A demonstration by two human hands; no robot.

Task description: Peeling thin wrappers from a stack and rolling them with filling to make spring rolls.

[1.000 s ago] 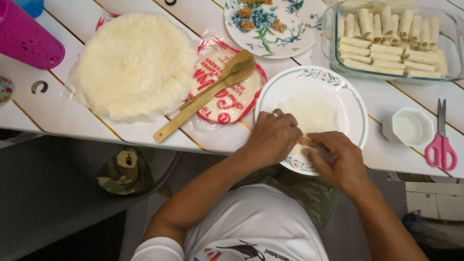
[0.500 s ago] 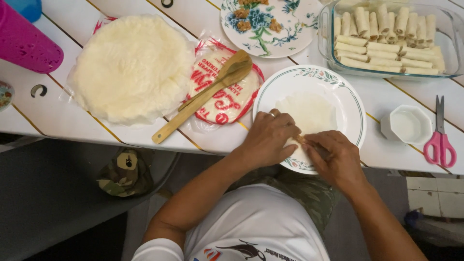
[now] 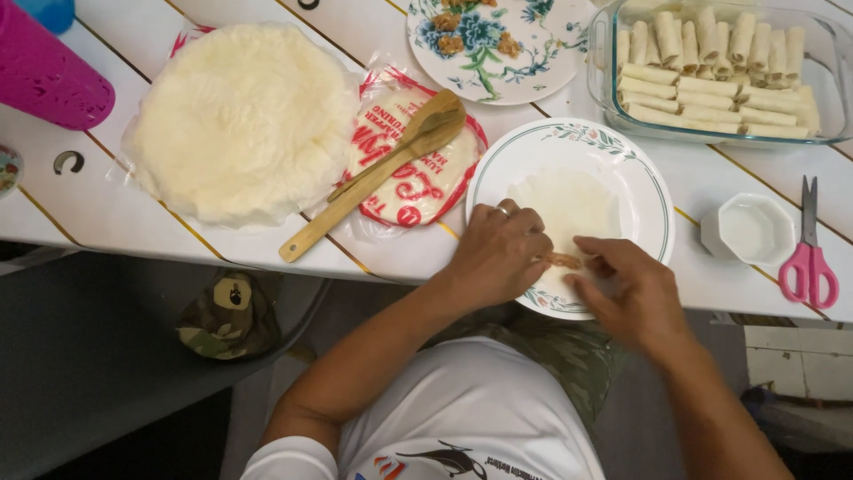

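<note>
A: Layout, big to small, referenced to the rimmed plate?

B: White slatted surface (image 3: 222,244) carries everything. Stack of round wrappers (image 3: 240,120) well to the left of the rimmed plate (image 3: 649,191). Glass dish (image 3: 826,71) up and right of it, filled with rows of finished rolls (image 3: 711,67). Floral plate (image 3: 498,44) directly above it, some filling on it. Printed wrapper packet (image 3: 413,173) just left of the plate, wooden spatula (image 3: 373,182) lying diagonally on top of it.

A: On the plate itself?

B: One thin wrapper sheet (image 3: 569,204), flat, covers the middle. Small strip of brownish filling (image 3: 562,261) at the sheet's near edge.

A: Hands?

B: Left hand (image 3: 499,251) curled over the near-left edge of the sheet, fingers bent, pinching at the filling end. Right hand (image 3: 626,289) on the near-right edge, fingertips (image 3: 588,244) pressing on the sheet beside the filling. Neither closed into a fist; both gripping sheet edge only, as far as I can tell.

A: Small stuff?

B: White octagonal bowl (image 3: 751,229) just right of the plate. Pink-handled scissors (image 3: 809,258) right of the bowl. Magenta cup (image 3: 49,76) far left, past the wrapper stack.
</note>
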